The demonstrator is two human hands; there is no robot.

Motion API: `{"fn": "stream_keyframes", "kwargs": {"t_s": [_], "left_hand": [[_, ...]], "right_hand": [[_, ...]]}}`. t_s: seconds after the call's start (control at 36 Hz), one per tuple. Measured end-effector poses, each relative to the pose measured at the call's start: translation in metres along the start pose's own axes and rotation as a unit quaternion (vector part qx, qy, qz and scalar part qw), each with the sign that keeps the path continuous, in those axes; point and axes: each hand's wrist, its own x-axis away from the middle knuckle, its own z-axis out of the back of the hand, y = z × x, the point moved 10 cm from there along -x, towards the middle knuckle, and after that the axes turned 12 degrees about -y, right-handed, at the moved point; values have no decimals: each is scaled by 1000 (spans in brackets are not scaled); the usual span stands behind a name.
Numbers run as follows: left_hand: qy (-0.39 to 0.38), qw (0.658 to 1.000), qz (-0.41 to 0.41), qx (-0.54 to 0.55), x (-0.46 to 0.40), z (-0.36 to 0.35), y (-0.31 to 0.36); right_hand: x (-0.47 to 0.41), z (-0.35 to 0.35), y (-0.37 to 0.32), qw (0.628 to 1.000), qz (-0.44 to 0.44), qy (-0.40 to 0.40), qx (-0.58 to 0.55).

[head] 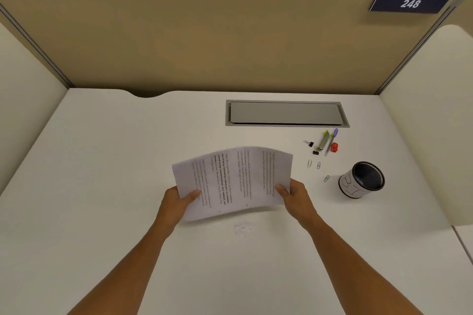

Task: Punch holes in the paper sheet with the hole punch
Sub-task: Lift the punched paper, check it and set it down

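- Paper [234, 181] was held up over the desk [102, 161], bowed in the middle.
- Left hand [176, 203] and right hand [294, 194] each pinched a near corner.
- Looked light and floppy, so edge grips probably work best.
- No punch in sight.

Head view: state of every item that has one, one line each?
paper sheet: held off the desk in both hands, bowed, printed side up
left hand: gripping the sheet's left edge
right hand: gripping the sheet's right edge
mesh cup: upright, looks empty
desk hatch: lid closed
binder clips: loose on the desk
paper clips: loose, apart
pens: lying flat
hole punch: none identifiable
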Motion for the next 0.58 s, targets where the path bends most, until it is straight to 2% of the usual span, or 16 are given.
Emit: {"fn": "stream_keyframes", "kwargs": {"t_s": [0.22,0.36,0.58], "left_hand": [[12,998,-17,63,27,23,8],[40,992,-9,118,51,39,-5],[142,963,-4,228,101,63,-28]], "right_hand": [[-2,-13,-33,997,-25,-78,-5],[-5,-26,-42,994,-57,-86,-19],[-2,-72,-55,974,-103,-120,-162]]}}
